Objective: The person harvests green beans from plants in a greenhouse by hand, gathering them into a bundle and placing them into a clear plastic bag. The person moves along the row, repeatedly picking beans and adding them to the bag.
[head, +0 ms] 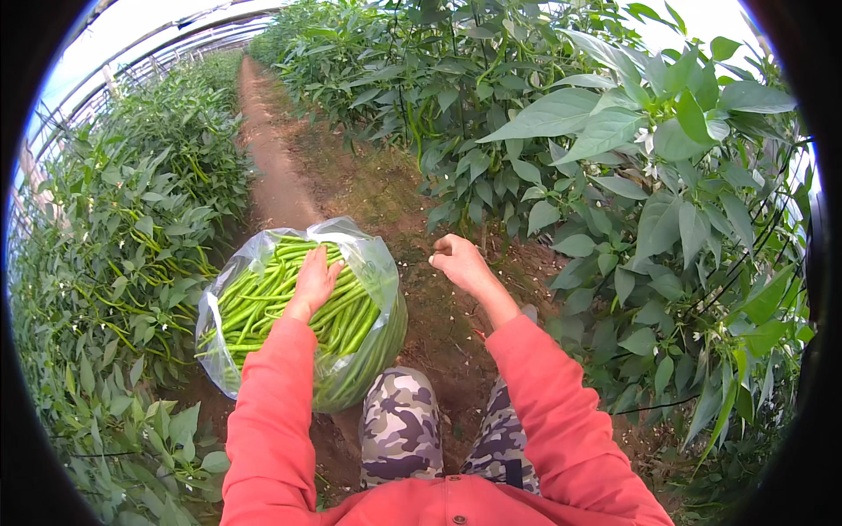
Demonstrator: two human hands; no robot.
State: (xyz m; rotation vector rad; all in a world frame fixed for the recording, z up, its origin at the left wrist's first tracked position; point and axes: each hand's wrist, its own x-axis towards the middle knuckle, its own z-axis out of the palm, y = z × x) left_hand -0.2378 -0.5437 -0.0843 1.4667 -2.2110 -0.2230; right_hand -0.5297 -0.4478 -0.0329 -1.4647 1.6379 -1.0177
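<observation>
My left hand [315, 280] lies flat on a heap of long green chili peppers [352, 315], with its thumb spread from the fingers. The peppers fill a clear plastic bag [385, 263] whose mouth gapes upward, its rim loosely folded back. My right hand [455, 260] hovers over the soil path to the right of the bag, apart from it. Its fingers are curled in toward the thumb, and nothing shows between them. The bag rests on the ground in front of my left knee.
Pepper plants [131, 217] bearing fruit line the left side. Taller pepper plants [592, 197] with white flowers crowd in on the right, some leaves reaching close to me. A dirt path [273, 158] runs ahead between the rows, under a curved greenhouse frame [108, 75].
</observation>
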